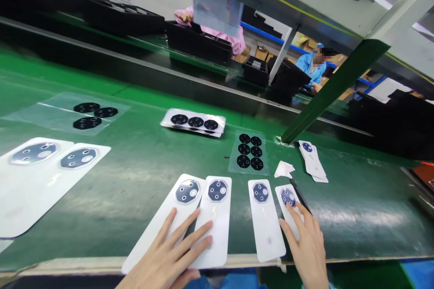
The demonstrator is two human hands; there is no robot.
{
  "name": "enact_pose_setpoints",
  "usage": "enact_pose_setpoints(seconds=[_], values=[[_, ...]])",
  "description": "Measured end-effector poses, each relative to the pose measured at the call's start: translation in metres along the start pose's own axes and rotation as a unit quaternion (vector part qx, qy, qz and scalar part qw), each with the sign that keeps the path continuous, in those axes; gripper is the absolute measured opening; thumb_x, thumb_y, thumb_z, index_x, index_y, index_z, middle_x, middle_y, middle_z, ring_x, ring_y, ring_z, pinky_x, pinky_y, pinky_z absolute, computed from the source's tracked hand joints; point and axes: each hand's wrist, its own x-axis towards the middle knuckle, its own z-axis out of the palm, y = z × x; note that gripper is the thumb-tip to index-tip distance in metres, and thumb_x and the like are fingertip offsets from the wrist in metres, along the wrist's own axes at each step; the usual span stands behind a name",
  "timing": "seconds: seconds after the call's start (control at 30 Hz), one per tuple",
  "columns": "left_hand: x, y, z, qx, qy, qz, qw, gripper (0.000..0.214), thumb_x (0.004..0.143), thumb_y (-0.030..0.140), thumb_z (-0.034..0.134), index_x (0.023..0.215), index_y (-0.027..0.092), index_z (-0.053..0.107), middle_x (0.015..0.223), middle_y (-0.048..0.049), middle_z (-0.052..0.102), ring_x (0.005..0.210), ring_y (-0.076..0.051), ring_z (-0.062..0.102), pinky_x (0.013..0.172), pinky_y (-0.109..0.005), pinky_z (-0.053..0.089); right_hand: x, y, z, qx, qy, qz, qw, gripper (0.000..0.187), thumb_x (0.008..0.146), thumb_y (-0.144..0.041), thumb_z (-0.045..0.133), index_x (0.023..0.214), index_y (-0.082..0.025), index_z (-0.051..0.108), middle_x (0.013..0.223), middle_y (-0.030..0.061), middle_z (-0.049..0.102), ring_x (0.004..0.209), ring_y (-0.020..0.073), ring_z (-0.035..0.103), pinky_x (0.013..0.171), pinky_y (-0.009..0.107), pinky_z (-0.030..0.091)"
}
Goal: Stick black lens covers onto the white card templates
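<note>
My left hand (172, 248) lies with fingers spread over two white phone back covers, a left one (159, 226) and a right one (217, 230), which sit side by side. Each has a dark octagonal camera plate near its top. My right hand (305, 239) rests on a narrower-looking white back cover (288, 221). Its fingertips touch the lower part of that cover's camera plate (288, 195), and the thumb is by the left edge. Between my hands lies another white back cover (266, 226), untouched by either. A dark pen-like tool (300, 194) is partly behind my right fingers.
Two more covers (50, 180) lie at left, near clear film with black octagonal pieces (87, 123). Behind are a stack with black pieces (193, 122), a sheet of pieces (250, 151), crumpled white paper (284, 169) and stacked covers (313, 162). A green post (335, 90) stands at right.
</note>
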Motion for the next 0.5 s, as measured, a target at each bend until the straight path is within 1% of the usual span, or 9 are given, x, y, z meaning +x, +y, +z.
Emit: enact_pose_setpoints(seconds=[0.07,0.2,0.27,0.33,0.4,0.43,0.5], values=[[0.000,-0.003,-0.006,0.016,0.000,0.002,1.000,0.040,0.093,0.030,0.043,0.133,0.035,0.044,0.130,0.0018,0.058,0.134,-0.024,0.034,0.113,-0.055,0.013,-0.004,-0.009,0.002,-0.005,0.013,-0.024,1.000,0.048,0.089,-0.055,0.037,0.121,-0.027,0.059,0.129,0.0097,0.050,0.113,0.0328,0.048,0.082,0.048,0.046],[0.000,-0.009,-0.015,0.024,-0.031,0.022,0.999,0.048,0.088,0.033,0.051,0.135,0.038,0.040,0.131,0.0024,0.056,0.128,-0.026,0.044,0.111,-0.054,0.019,-0.009,-0.034,0.009,-0.004,0.026,-0.050,0.998,0.048,0.090,-0.052,0.036,0.121,-0.024,0.060,0.120,0.0128,0.054,0.106,0.0316,0.053,0.078,0.045,0.050],[0.000,-0.008,-0.016,0.029,-0.021,0.019,0.999,0.050,0.087,0.034,0.053,0.135,0.037,0.040,0.132,0.0026,0.055,0.127,-0.026,0.045,0.111,-0.054,0.021,-0.009,-0.045,0.011,0.003,0.024,-0.049,0.999,0.050,0.090,-0.052,0.036,0.121,-0.021,0.060,0.118,0.0139,0.054,0.108,0.0318,0.053,0.078,0.044,0.051],[0.000,-0.005,-0.014,0.025,0.006,-0.002,1.000,0.047,0.089,0.035,0.049,0.135,0.036,0.041,0.132,0.0021,0.055,0.129,-0.026,0.043,0.111,-0.054,0.021,-0.007,-0.048,0.009,0.018,0.009,-0.048,0.999,0.050,0.090,-0.051,0.037,0.124,-0.020,0.057,0.120,0.0129,0.055,0.111,0.0307,0.053,0.080,0.042,0.052],[-0.003,-0.004,-0.012,0.016,0.026,-0.022,0.999,0.043,0.091,0.038,0.044,0.134,0.036,0.043,0.131,0.0013,0.056,0.130,-0.026,0.041,0.111,-0.054,0.021,-0.004,-0.036,0.002,0.039,-0.013,-0.048,0.998,0.048,0.090,-0.050,0.040,0.127,-0.024,0.054,0.126,0.0093,0.054,0.114,0.0285,0.053,0.081,0.039,0.053],[-0.005,-0.006,-0.012,0.015,0.034,-0.028,0.999,0.042,0.092,0.040,0.042,0.134,0.036,0.043,0.131,0.0011,0.056,0.130,-0.025,0.041,0.112,-0.053,0.021,-0.003,-0.025,-0.003,0.050,-0.025,-0.049,0.997,0.046,0.090,-0.049,0.041,0.128,-0.027,0.053,0.130,0.0066,0.052,0.116,0.0273,0.052,0.082,0.038,0.054],[-0.011,-0.015,-0.013,0.030,0.042,-0.032,0.998,0.044,0.091,0.042,0.043,0.134,0.036,0.043,0.133,0.0011,0.055,0.130,-0.025,0.041,0.113,-0.052,0.019,-0.005,0.006,-0.010,0.069,-0.038,-0.034,0.996,0.041,0.088,-0.050,0.044,0.122,-0.030,0.058,0.132,0.0028,0.053,0.117,0.0271,0.052,0.083,0.037,0.054]])
